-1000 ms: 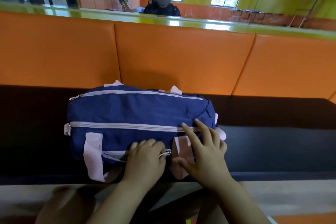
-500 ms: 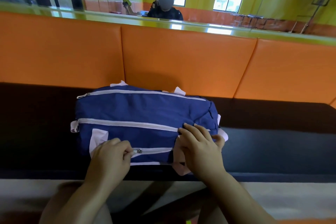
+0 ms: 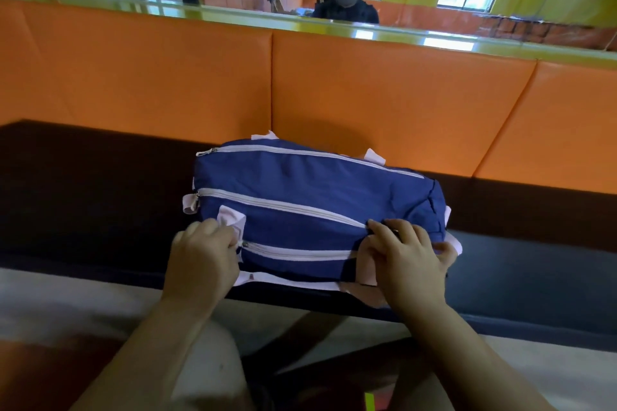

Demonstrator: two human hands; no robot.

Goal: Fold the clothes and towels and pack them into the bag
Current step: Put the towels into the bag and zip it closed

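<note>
The left hand (image 3: 200,260) lies curled at the blue bag's (image 3: 300,187) near left corner, just beside the front pocket's zip slider (image 3: 245,244); whether it pinches anything cannot be told. The bag lies along the dark seat's (image 3: 83,193) front edge. The right hand (image 3: 407,257) clasps the bag's right end, fingers curled on top.

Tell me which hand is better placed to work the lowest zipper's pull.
Left. The left hand is curled right beside the zipper pull, near the left end of the bag; the right hand grips its right end, probably steadying it.
</note>
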